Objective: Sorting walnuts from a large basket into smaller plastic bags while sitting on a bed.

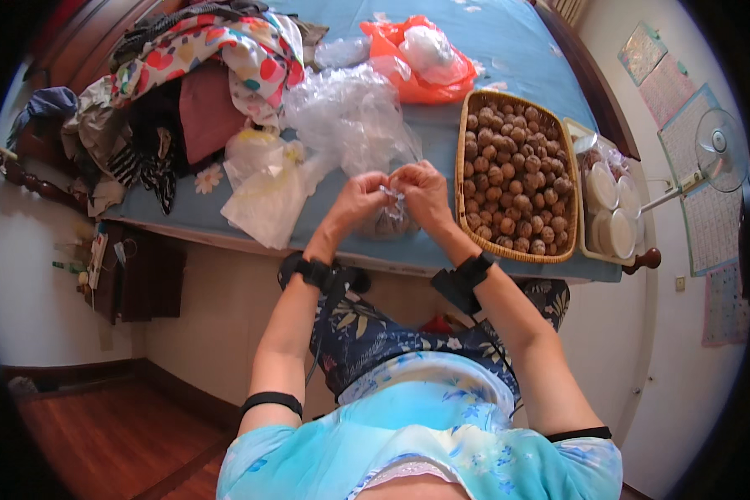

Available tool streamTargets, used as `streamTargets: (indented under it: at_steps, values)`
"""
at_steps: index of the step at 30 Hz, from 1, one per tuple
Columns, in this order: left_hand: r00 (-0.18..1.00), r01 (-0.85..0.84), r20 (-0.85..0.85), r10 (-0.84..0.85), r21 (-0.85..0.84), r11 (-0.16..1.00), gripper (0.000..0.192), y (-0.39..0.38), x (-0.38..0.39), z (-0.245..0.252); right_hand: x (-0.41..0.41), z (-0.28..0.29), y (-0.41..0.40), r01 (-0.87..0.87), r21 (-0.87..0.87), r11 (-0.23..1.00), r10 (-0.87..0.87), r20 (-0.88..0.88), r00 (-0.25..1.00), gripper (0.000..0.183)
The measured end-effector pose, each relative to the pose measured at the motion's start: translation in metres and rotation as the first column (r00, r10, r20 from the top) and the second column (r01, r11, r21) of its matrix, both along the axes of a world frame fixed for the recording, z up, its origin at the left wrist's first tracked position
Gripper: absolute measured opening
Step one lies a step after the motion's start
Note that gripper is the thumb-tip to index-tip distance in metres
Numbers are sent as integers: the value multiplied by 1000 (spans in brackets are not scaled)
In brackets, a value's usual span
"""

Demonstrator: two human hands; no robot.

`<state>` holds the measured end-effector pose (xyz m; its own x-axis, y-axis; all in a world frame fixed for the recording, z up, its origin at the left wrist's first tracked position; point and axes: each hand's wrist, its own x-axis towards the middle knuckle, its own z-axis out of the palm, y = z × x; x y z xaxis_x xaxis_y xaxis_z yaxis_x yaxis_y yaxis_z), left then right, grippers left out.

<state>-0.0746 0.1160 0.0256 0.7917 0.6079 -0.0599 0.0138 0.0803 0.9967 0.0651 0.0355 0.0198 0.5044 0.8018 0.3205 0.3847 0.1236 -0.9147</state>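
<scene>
My left hand (365, 192) and my right hand (422, 190) meet over the front edge of the bed. Between them they pinch the gathered neck of a clear plastic bag (387, 223). The bag rests on the blue sheet below my fingers, and its brownish contents are partly hidden by my hands. Just right of my right hand stands a wicker basket (460, 181) heaped with walnuts (515, 178). Beyond my hands lies a crumpled heap of clear plastic bags (356, 115).
A white plastic bag (269, 200) lies to the left, beside piled clothes (209, 119). Farther back sits an orange plastic bag (456, 84). Right of the basket, a tray (625, 261) holds round white-lidded containers (617, 232). A fan (719, 140) is at the far right.
</scene>
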Motion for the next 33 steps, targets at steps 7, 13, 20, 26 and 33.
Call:
streamTargets:
  at_steps: [7,13,20,26,33]
  values:
    - [989,-148,-16,147,-140,979,9,-6,-2,-11,-13,-3,-2,-118,-168,979,24,-477,878,23]
    - [980,-186,44,196,-175,967,10,-8,5,-7,-20,-33,1,-165,-128,978,108,-365,925,8]
    - [929,-338,34,369,-329,882,10,-1,6,-21,-14,-32,4,-254,-177,951,113,-565,817,6]
    - [926,-377,-93,366,-240,894,9,2,8,-13,-30,-26,4,-19,-233,972,78,245,966,13]
    - [940,-331,-153,305,-192,924,8,4,7,1,-43,-18,4,113,-306,945,33,433,901,11]
